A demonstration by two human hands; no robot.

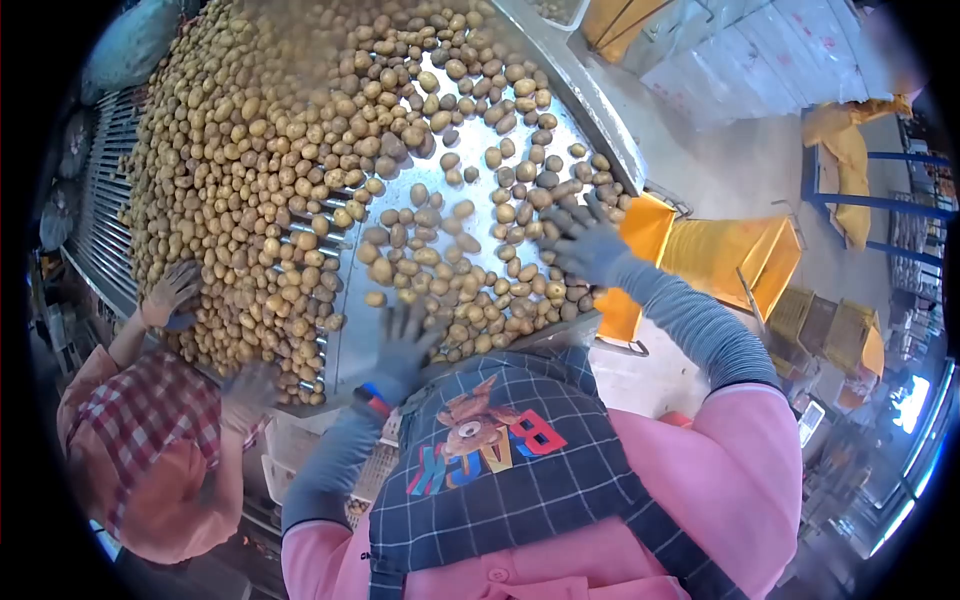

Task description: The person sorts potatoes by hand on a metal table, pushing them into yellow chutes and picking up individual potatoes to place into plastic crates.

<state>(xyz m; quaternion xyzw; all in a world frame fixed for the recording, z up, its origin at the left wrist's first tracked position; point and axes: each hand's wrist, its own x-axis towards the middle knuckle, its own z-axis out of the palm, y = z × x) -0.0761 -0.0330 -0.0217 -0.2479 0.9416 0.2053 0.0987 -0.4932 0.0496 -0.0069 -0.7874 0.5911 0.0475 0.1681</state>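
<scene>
Both gloved hands, left hand (402, 345) and right hand (588, 243), lay spread flat, fingers apart, on potatoes (440, 270). Firm, rollable, light; likely best cupped from above.

Small tan potatoes (440, 250) spread loose across metal sorting table, heaped densest at left.

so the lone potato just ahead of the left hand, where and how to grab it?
Take the lone potato across its short middle, coming straight down from above. It lies flat on the bare metal table, apart from the others, so fingers likely fit on both sides. The left hand is nearest, open.
</scene>
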